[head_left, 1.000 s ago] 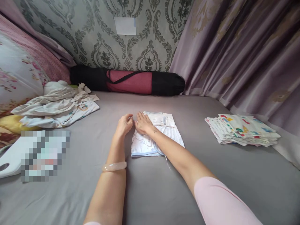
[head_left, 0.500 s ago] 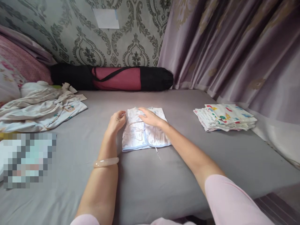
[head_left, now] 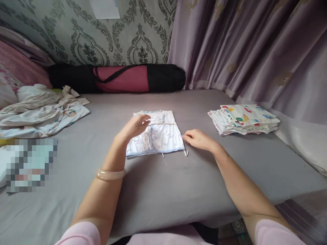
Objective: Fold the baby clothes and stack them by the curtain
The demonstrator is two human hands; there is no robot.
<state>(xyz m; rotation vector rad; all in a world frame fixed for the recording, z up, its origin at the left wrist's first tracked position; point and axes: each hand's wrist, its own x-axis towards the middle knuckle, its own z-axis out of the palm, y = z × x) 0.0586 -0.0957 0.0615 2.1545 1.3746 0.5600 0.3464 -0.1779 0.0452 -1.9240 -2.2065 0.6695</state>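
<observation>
Our baby wrap shirt (head_left: 166, 137), white w/ small prints & blue trim, lies flat mid-bed on the grey bedsheet (head_left: 178, 190), a sleeve (head_left: 157, 119) folded across its top w/ the blue cuff (head_left: 163, 118) showing. Our L hand (head_left: 136, 126) is over the shirt's L side, fingers loosely curled; can't tell if they pinch any cloth. Our R hand (head_left: 199, 139) is at the R edge, fingertips drawn together; can't tell if they grip fabric or just touch it. To do this well, we'd prob. steady the sleeve lightly w/ L, keep the R edge straight, tuck in the loose tie (head_left: 186, 153) by the lower R corner & smooth outward, no tugging, b/c soft cloth likely shifts easily. Farther R: a stack of folded cloths (head_left: 251, 119); far L, a crumpled clothes pile (head_left: 38, 112); at back, a black-and-maroon mat bag (head_left: 133, 81) by the patterned wall (head_left: 104, 44).
</observation>
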